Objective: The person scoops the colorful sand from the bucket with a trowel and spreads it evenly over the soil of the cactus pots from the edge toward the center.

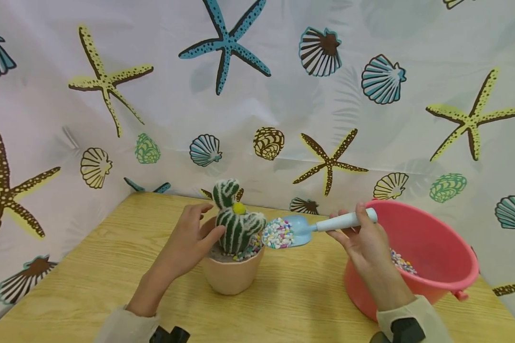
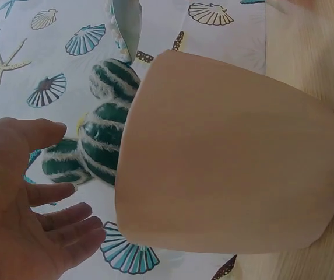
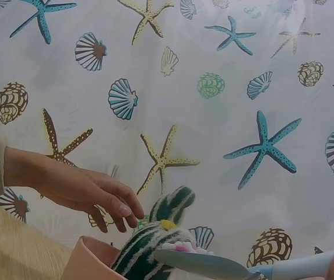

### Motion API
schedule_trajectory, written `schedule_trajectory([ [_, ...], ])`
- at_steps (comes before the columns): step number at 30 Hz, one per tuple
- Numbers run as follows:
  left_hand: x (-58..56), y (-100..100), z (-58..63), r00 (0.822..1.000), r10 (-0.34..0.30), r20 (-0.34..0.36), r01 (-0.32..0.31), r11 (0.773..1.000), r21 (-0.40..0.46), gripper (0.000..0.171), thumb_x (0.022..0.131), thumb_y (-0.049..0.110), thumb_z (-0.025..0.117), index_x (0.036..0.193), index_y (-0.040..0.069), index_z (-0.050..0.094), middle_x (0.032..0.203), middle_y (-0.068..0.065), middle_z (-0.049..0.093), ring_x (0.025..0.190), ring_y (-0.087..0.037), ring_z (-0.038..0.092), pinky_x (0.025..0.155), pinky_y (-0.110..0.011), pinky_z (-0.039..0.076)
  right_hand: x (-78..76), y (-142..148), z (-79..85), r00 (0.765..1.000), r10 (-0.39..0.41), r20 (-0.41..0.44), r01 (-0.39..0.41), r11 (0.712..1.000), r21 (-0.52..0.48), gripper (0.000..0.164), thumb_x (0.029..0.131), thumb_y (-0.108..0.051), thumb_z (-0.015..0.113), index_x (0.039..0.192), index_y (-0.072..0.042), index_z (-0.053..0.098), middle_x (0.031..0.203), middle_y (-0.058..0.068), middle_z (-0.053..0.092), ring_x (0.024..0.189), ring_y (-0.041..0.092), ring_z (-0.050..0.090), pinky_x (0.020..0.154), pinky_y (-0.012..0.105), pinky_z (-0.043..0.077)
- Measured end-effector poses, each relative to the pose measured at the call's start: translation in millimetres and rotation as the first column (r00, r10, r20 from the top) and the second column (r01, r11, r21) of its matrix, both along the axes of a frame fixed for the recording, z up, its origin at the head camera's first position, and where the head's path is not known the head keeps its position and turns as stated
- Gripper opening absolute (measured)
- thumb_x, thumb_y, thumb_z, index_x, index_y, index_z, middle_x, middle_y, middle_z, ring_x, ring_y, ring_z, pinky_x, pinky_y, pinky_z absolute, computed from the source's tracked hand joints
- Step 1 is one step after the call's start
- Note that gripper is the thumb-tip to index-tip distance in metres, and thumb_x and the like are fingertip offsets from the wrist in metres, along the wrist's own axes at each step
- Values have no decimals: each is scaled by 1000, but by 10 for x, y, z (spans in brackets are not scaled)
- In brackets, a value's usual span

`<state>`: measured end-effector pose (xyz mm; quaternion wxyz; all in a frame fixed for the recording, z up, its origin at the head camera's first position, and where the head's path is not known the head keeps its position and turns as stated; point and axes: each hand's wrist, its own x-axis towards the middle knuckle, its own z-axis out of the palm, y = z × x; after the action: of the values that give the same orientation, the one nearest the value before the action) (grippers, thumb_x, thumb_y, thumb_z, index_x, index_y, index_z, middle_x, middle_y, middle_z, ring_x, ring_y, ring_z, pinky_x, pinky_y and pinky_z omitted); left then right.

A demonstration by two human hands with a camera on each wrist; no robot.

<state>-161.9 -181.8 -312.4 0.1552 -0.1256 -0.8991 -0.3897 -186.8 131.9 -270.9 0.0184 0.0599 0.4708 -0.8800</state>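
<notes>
A green cactus (image 1: pixel 236 231) with white fuzzy ribs and a yellow bud stands in a peach flowerpot (image 1: pixel 233 274); coloured pebbles cover part of the grey surface inside. My left hand (image 1: pixel 188 238) is at the cactus's left side, fingers spread and loosely bent, holding nothing. In the left wrist view a gap shows between that hand (image 2: pixel 32 204) and the pot (image 2: pixel 231 157). My right hand (image 1: pixel 366 252) grips the white handle of a light blue toy shovel (image 1: pixel 301 229). Its scoop, heaped with multicoloured pebbles (image 1: pixel 278 233), is level at the cactus's right side, above the pot's rim.
A large pink bucket (image 1: pixel 437 247) stands on the right of the wooden table (image 1: pixel 300 286), more pebbles (image 1: pixel 402 263) inside it. Behind the table hangs a white cloth (image 1: pixel 167 109) printed with starfish and shells.
</notes>
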Motion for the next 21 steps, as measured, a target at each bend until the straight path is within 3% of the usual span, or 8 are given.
schedule_trajectory([
  [7, -65, -133, -124, 996, -23, 86, 24, 1000, -10, 71, 94, 41, 57, 143, -4, 31, 141, -27, 33, 127, -42, 37, 97, -59, 39, 17, -53, -31, 1000, -2, -7, 2, 999, 50, 23, 100, -36, 40, 107, -15, 38, 108, 6, 42, 102, 19, 60, 100, 48, 41],
  [13, -109, -210, -231, 981, -105, 163, 105, 994, 8, 90, 86, 46, 67, 148, -2, 23, 150, -28, 25, 138, -46, 25, 106, -63, 29, 17, -130, -48, 1000, -1, -4, 1, 997, 71, 21, 101, -35, 39, 106, -14, 37, 113, 8, 39, 102, 20, 59, 101, 48, 41],
  [18, -147, -231, -286, 967, -182, 179, 183, 983, 13, 110, 77, 43, 78, 149, -6, 12, 153, -30, 18, 141, -47, 19, 109, -65, 22, 9, -164, -64, 1000, -11, -7, 12, 997, 82, 22, 101, -35, 39, 104, -13, 38, 112, 9, 40, 104, 22, 59, 100, 48, 42],
  [21, -161, -232, -303, 962, -207, 180, 213, 977, -16, 111, 75, 44, 79, 149, -6, 13, 153, -29, 20, 141, -47, 18, 109, -64, 21, 3, -185, -77, 1000, -15, -12, 16, 996, 86, 23, 101, -34, 39, 103, -11, 39, 107, 8, 44, 104, 22, 59, 99, 48, 43],
])
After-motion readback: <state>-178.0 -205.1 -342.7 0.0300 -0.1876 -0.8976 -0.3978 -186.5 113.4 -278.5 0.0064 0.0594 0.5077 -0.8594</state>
